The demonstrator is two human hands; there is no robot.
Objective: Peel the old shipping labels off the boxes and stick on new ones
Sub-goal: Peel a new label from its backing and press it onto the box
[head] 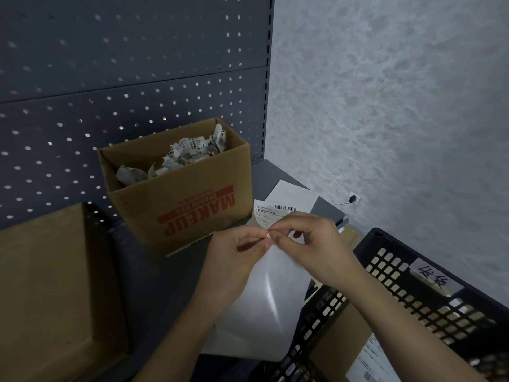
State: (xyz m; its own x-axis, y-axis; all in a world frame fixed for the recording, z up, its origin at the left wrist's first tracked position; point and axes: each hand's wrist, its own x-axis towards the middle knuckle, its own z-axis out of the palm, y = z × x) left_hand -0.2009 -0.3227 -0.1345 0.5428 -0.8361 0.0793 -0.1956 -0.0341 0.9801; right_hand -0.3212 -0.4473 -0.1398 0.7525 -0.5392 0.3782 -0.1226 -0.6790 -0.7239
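Both hands meet over the grey shelf, pinching one corner of a new label sheet (265, 293). My left hand (234, 252) holds the glossy white backing, which hangs down toward me. My right hand (311, 241) pinches the printed label layer (264, 212), whose barcode side curls up behind the fingers. A plain cardboard box (52, 293) stands at the left. Inside the black basket lies another box with a shipping label (371, 359).
An open MAKEUP carton (190, 210) holds crumpled old labels (187, 153). A white sheet (292, 195) lies behind the hands. The black plastic basket (429, 288) stands at the right. A grey pegboard (132, 78) backs the shelf; a textured wall is right.
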